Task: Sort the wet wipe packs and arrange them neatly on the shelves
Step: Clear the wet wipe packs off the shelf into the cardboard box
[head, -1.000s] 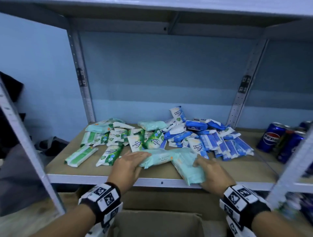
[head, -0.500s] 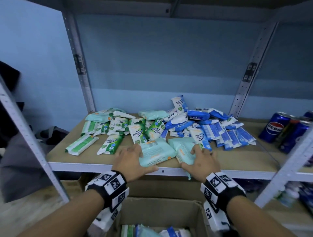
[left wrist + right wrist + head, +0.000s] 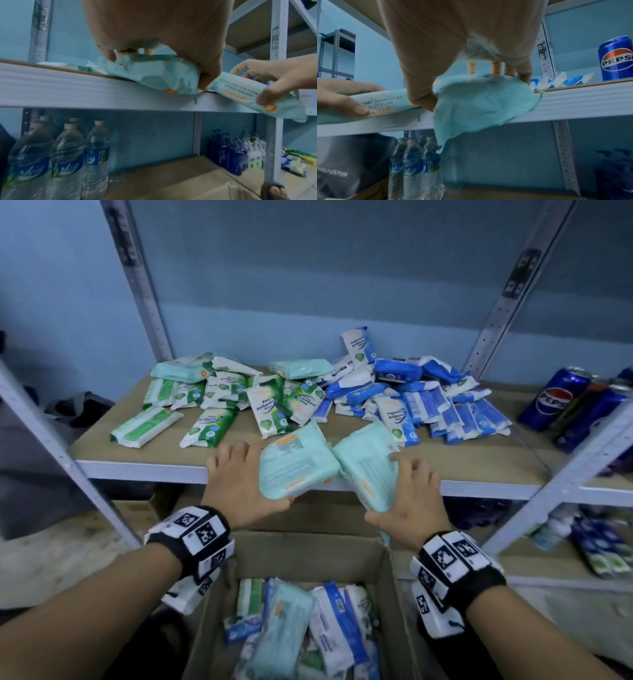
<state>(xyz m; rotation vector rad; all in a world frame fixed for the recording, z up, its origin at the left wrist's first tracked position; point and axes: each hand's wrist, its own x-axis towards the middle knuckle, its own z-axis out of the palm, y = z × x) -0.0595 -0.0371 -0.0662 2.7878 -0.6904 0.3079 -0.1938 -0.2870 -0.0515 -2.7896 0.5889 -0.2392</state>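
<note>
Two mint wet wipe packs lie side by side at the front edge of the shelf [image 3: 144,469], both hanging over it. My left hand [image 3: 246,477] grips the left mint pack [image 3: 294,463], fingers on top and thumb beneath; the left wrist view shows this grip on the pack [image 3: 154,75]. My right hand [image 3: 404,491] grips the right mint pack [image 3: 366,460] the same way, and this pack [image 3: 484,102] droops below the edge. Behind them lie a green pile [image 3: 212,402], a blue pile [image 3: 428,402] and two more mint packs [image 3: 181,369].
An open cardboard box [image 3: 301,553] below my hands holds several mixed packs. Pepsi cans [image 3: 551,398] stand on the shelf to the right, past an upright post [image 3: 493,323]. Water bottles [image 3: 65,162] and more packs fill the lower shelf.
Both hands have drawn the two mint packs back to the shelf's front edge, and the thumbs now sit under them. My view has tilted down onto the box.
</note>
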